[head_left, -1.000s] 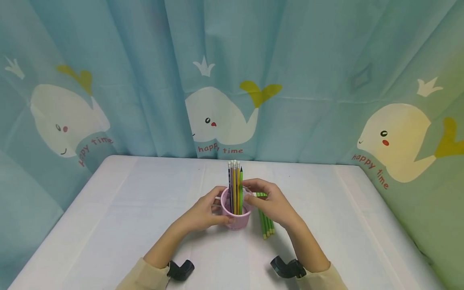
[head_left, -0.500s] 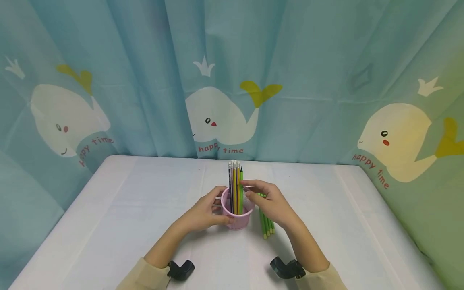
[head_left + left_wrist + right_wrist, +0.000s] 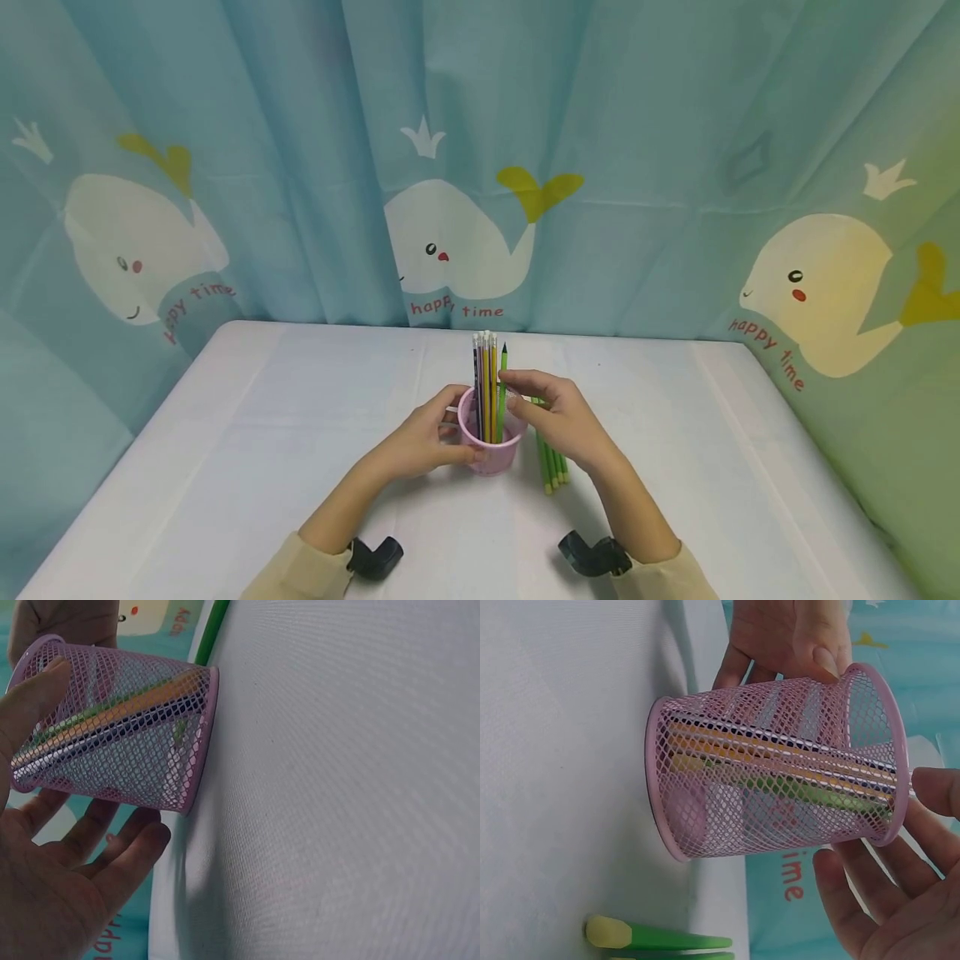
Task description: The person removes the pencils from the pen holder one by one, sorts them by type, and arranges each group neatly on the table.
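A pink mesh pencil cup (image 3: 495, 460) stands on the table with several pencils (image 3: 483, 392) upright in it, yellow, dark and one green. My left hand (image 3: 420, 442) holds the cup from the left, thumb in front and fingers behind. At the cup's right rim, my right hand (image 3: 566, 417) has its index finger and thumb about the green pencil (image 3: 502, 387), whose dark point is up. In the right wrist view, the other right fingers (image 3: 851, 889) lie loosely outside the mesh. Several green pencils (image 3: 551, 458) lie on the table, partly under the right hand.
The white table (image 3: 262, 433) reaches back to a blue curtain (image 3: 645, 208) printed with whales. Dark devices (image 3: 375, 558) are strapped at both wrists.
The green pencil in the cup has tilted slightly right, away from the others. My right index fingertip has shifted a little left onto it. The left hand and cup have not visibly moved.
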`<control>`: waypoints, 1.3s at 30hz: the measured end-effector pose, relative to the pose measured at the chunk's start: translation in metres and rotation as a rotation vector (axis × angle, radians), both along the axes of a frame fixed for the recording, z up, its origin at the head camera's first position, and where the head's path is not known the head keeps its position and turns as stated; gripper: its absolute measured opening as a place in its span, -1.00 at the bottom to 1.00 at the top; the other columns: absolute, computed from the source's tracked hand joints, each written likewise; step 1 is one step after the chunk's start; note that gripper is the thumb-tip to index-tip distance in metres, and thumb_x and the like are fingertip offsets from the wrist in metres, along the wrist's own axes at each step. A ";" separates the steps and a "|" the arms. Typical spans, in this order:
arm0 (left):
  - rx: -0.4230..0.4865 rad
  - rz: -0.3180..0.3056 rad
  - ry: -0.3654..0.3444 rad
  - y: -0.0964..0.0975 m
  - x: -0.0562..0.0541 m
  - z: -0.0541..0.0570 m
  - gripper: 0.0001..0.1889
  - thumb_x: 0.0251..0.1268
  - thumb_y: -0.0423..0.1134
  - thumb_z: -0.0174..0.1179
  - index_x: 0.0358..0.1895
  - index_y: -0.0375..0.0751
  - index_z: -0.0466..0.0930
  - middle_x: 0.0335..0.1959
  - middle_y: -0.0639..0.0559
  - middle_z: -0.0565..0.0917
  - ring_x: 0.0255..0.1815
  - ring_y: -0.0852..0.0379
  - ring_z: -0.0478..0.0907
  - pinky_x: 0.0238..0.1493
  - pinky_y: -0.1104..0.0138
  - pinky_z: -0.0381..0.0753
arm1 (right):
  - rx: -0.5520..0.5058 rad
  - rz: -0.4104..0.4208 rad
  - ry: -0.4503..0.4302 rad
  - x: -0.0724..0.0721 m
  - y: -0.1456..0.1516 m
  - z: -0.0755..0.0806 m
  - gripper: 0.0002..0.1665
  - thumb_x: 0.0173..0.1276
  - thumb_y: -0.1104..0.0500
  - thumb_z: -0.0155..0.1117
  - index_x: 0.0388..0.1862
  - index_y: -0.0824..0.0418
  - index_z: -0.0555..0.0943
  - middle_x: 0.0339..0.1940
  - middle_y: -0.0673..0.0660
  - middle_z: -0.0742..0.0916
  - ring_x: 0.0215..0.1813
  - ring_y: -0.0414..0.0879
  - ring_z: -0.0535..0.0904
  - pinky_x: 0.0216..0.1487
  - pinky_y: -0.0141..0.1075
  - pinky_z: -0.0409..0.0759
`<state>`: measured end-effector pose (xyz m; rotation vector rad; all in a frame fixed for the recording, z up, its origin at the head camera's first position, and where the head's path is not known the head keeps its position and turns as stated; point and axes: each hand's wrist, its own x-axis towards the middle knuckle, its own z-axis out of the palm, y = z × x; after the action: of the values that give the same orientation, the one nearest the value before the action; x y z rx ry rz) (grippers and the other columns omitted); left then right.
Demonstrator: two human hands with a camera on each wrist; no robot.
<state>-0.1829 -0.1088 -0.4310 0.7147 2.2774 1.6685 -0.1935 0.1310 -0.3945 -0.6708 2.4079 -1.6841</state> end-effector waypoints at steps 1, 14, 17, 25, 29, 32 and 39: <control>-0.001 0.000 0.000 0.000 0.000 0.000 -0.19 0.06 -0.25 0.51 0.38 -0.14 0.25 0.27 -0.08 0.49 0.20 -0.06 0.58 0.30 0.12 0.56 | -0.001 -0.008 -0.003 0.000 0.000 0.000 -0.56 0.46 0.20 0.22 0.30 0.21 0.55 0.26 0.15 0.65 0.31 0.05 0.55 0.30 0.02 0.55; -0.015 0.013 -0.004 0.001 0.000 -0.001 -0.19 0.05 -0.27 0.51 0.37 -0.17 0.25 0.27 -0.10 0.50 0.18 -0.08 0.58 0.29 0.09 0.57 | -0.055 -0.041 -0.011 0.000 0.003 0.006 -0.57 0.45 0.21 0.23 0.27 0.22 0.56 0.30 0.23 0.61 0.29 0.10 0.58 0.19 -0.20 0.65; -0.018 0.017 -0.013 0.001 0.000 0.000 -0.18 0.04 -0.26 0.52 0.38 -0.16 0.25 0.27 -0.08 0.50 0.18 -0.07 0.58 0.29 0.09 0.56 | -0.094 -0.060 -0.008 0.000 0.004 0.008 -0.58 0.45 0.22 0.24 0.27 0.22 0.57 0.31 0.19 0.61 0.26 0.10 0.61 0.17 -0.23 0.66; -0.016 0.022 -0.013 0.001 0.000 0.000 -0.17 0.02 -0.27 0.52 0.37 -0.16 0.26 0.27 -0.07 0.49 0.19 -0.05 0.58 0.29 0.13 0.56 | -0.194 -0.084 -0.007 -0.001 0.007 0.013 -0.55 0.42 0.29 0.23 0.27 0.29 0.55 0.33 0.23 0.59 0.18 0.04 0.66 0.09 -0.24 0.69; -0.012 0.015 -0.018 0.001 0.000 0.000 -0.17 0.03 -0.27 0.52 0.37 -0.15 0.25 0.27 -0.07 0.49 0.20 -0.04 0.57 0.31 0.13 0.55 | -0.231 -0.093 -0.002 0.000 0.009 0.014 -0.53 0.41 0.31 0.22 0.29 0.33 0.52 0.33 0.24 0.58 0.14 -0.07 0.68 0.08 -0.17 0.71; -0.009 0.014 -0.014 0.000 0.000 -0.001 -0.18 0.04 -0.26 0.52 0.37 -0.15 0.25 0.27 -0.07 0.49 0.19 -0.05 0.57 0.30 0.12 0.55 | -0.268 -0.101 -0.005 0.000 0.010 0.015 -0.52 0.42 0.32 0.21 0.31 0.36 0.49 0.34 0.28 0.56 0.12 -0.14 0.68 0.07 -0.16 0.72; -0.021 0.017 -0.007 0.000 0.000 -0.001 -0.18 0.04 -0.25 0.51 0.37 -0.15 0.26 0.26 -0.06 0.50 0.18 -0.06 0.58 0.30 0.10 0.56 | -0.363 -0.142 -0.049 -0.001 0.011 0.018 -0.48 0.42 0.33 0.21 0.35 0.35 0.46 0.37 0.28 0.52 0.13 -0.16 0.67 0.05 -0.26 0.72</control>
<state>-0.1833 -0.1088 -0.4316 0.6860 2.2992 1.6498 -0.1943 0.1420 -0.3767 -0.5002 2.1809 -2.1975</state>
